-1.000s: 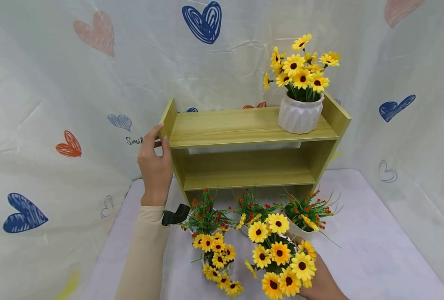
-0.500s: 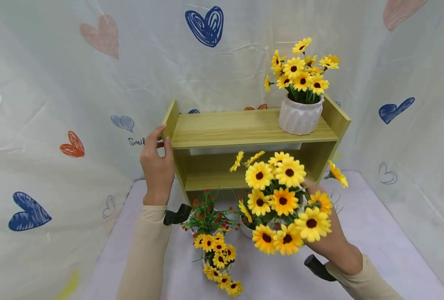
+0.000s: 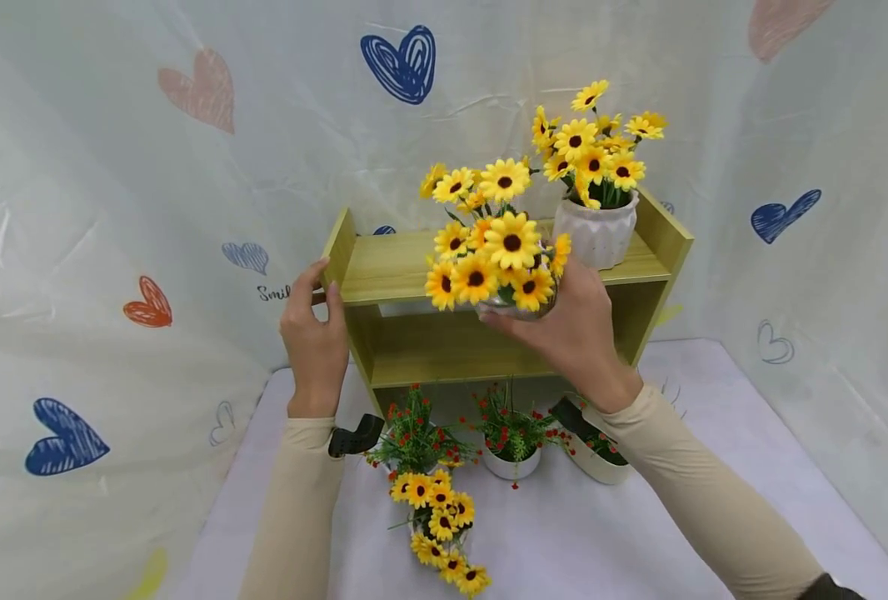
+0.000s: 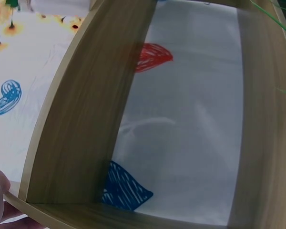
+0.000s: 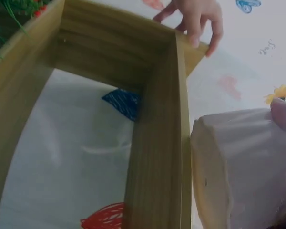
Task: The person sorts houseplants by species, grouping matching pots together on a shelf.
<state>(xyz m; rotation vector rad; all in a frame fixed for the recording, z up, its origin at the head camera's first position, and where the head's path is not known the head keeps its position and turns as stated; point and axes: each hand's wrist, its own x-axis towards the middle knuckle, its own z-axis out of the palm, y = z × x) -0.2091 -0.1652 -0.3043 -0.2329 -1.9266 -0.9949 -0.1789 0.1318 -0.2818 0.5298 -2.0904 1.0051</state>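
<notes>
A wooden two-tier shelf (image 3: 387,262) stands at the back of the table. My left hand (image 3: 316,350) holds its left side panel at the upper front edge, thumb in front and fingers behind. My right hand (image 3: 586,333) grips a white pot of yellow sunflowers (image 3: 489,250) in front of the top board. In the right wrist view the held pot (image 5: 252,162) is tilted and close to the board's front edge; whether it touches is unclear. A matching pot of sunflowers (image 3: 597,229) sits on the top board's right end.
On the table before the shelf stand red-flowered green plants: one at left (image 3: 414,437), one in a white bowl-like pot (image 3: 511,458), and one at right (image 3: 601,458), partly behind my right sleeve. More sunflowers (image 3: 444,525) stand nearer me. A heart-printed curtain (image 3: 114,167) hangs behind.
My right hand has lifted the sunflower pot from low over the table, up and forward to the top board. My left hand keeps its hold on the side panel.
</notes>
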